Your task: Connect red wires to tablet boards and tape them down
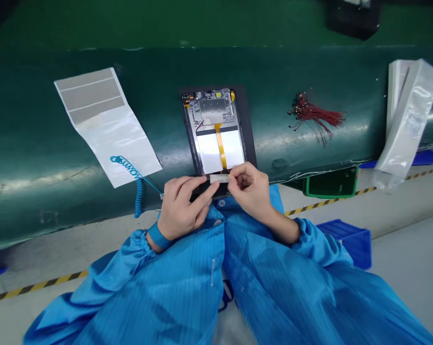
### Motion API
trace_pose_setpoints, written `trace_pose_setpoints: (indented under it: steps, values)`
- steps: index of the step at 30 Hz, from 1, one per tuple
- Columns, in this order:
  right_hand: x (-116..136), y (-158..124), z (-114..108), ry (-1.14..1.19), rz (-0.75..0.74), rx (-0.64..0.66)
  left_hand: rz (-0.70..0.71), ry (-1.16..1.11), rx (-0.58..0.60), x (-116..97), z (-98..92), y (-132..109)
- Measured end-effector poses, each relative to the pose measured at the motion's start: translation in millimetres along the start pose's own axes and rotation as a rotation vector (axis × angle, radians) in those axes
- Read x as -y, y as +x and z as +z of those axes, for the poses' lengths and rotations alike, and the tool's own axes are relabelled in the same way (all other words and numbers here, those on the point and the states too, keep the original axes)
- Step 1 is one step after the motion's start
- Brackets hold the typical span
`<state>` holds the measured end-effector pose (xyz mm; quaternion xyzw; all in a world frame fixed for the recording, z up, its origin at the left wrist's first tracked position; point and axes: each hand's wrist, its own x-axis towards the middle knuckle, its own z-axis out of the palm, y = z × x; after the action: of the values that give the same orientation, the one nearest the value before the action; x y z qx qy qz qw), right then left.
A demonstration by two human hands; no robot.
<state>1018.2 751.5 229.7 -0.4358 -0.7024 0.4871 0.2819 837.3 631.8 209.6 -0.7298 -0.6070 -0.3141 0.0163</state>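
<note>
An opened tablet (220, 148) lies in front of me, its circuit board, silver battery and orange ribbon cable exposed. At its near edge is a short pale strip of tape (219, 178). My right hand (250, 188) pinches the right end of this strip between thumb and fingers. My left hand (183, 203) is open at the near left corner, with one fingertip by the strip's left end and another on the tablet's edge. A blue wristband (158, 237) is on my left wrist, and a coiled blue cord (138, 194) hangs nearby.
Left of the tablet lies a white backing sheet (121, 139) with grey strips. A bundle of red wires (317, 114) rests to the right on the green table (274, 72). White plastic-wrapped packs (410, 115) overhang the table edge. Below are a green bin (331, 184) and a blue bin (349, 242).
</note>
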Motion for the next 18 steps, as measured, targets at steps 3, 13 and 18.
trace_pose_setpoints:
  steps: [3, 13, 18]
  values:
    - [-1.2, 0.4, 1.4, -0.022, -0.005, -0.018, -0.001, 0.022, 0.009, 0.8, 0.9, 1.1]
    - [3.4, 3.6, 2.2, -0.095, -0.026, -0.015, 0.002, 0.043, 0.003, 5.2, 5.8, 2.7]
    - [5.6, 5.1, 1.9, -0.138, -0.028, 0.018, 0.005, 0.045, 0.018, 7.5, 6.3, 2.5]
